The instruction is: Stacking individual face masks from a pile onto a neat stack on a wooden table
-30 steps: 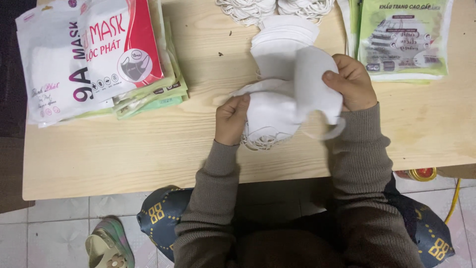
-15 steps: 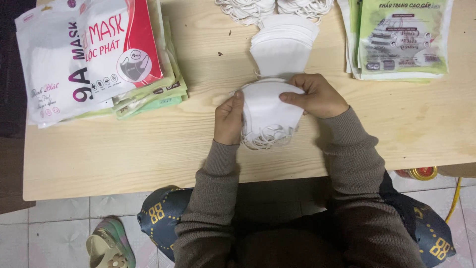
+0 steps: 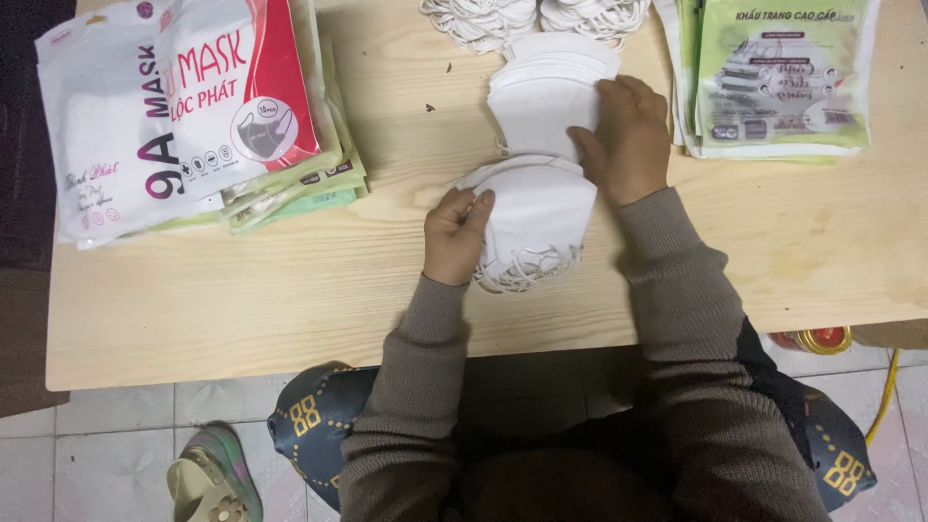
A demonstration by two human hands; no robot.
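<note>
My left hand (image 3: 456, 235) grips the left edge of a near stack of folded white face masks (image 3: 536, 224), whose ear loops hang out at the front. My right hand (image 3: 626, 135) lies farther back on a second, fanned stack of white masks (image 3: 541, 92), fingers resting on its right side. Both stacks sit on a pale wooden table (image 3: 290, 290), one behind the other, touching.
A pile of red-and-white mask packets (image 3: 184, 106) lies at the back left, with green ones under it. A pile of green-and-white packets (image 3: 778, 77) lies at the back right. Bundles of white elastic loops (image 3: 532, 14) sit at the far edge. A sandal (image 3: 213, 478) is on the tiled floor.
My right hand laid a mask on the near stack, then moved back onto the far stack. My left hand stayed on the near stack's left edge.
</note>
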